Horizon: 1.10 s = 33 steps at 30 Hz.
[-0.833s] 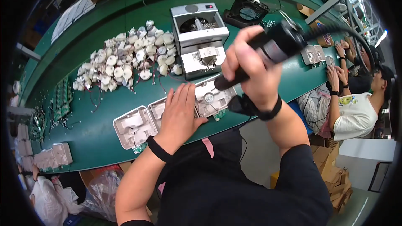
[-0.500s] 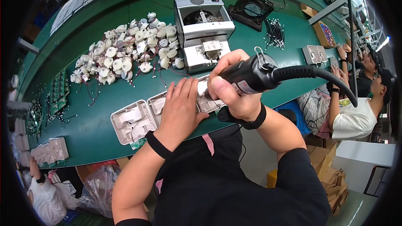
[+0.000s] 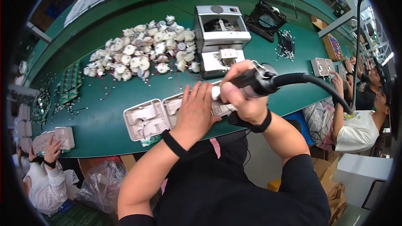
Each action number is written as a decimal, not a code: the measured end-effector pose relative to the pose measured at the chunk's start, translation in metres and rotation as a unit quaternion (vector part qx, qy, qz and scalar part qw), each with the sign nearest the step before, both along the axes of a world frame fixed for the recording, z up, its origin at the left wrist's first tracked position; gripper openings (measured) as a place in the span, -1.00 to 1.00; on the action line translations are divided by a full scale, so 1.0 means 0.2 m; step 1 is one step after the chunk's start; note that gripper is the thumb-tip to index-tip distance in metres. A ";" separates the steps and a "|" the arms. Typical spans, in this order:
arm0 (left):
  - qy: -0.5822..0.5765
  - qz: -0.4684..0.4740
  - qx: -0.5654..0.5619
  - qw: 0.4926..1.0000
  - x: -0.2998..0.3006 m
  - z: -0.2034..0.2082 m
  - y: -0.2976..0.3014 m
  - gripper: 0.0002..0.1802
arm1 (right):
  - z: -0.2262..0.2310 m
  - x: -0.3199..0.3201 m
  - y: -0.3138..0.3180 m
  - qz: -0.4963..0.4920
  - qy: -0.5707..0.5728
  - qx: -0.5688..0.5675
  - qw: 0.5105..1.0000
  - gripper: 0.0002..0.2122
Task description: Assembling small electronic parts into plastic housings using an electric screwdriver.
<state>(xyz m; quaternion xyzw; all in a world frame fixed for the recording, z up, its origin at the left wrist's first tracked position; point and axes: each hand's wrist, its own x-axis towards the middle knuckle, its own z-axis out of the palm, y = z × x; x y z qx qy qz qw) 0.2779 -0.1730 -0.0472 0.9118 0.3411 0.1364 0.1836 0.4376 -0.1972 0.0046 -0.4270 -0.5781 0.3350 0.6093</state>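
My right hand [image 3: 248, 105] is wrapped round a black electric screwdriver [image 3: 253, 83], its thick cord running off to the right. The tool's tip is hidden by my fingers, over the right-hand end of a row of white plastic housings [image 3: 145, 121]. Flat on that row lies my left hand [image 3: 194, 111], fingers stretched out, just left of the screwdriver. The leftmost housing is uncovered and shows moulded ribs; a green circuit board [image 3: 150, 141] pokes out below it. My left hand partly covers the middle housings.
Beyond the row sit a heap of white motor units [image 3: 142, 52], a silver-grey screw feeder [image 3: 222, 37], a black fan [image 3: 266, 19] and a bundle of black wires [image 3: 286, 45]. Circuit boards [image 3: 70, 81] lie at left. Co-workers sit at both ends, with more housings [image 3: 322, 67] on the right.
The view has shifted, so the bench things appear further right. My hands keep their places on the housings and screwdriver. At far left a co-worker's hand has come over the housings there.
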 end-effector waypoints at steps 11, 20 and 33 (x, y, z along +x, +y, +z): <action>0.033 0.046 -0.047 0.997 -0.36 0.30 0.48 -0.57 | 0.35 0.23 0.17 -0.084 0.089 0.073 0.990 -0.89; 0.125 -0.095 0.166 0.974 -0.32 0.06 0.72 -0.76 | 0.34 0.15 0.28 -0.101 0.081 0.013 0.992 -0.88; 0.037 0.021 -0.005 0.999 -0.36 0.24 0.77 -0.76 | 0.40 0.17 -0.02 -0.056 0.112 0.059 0.990 -0.82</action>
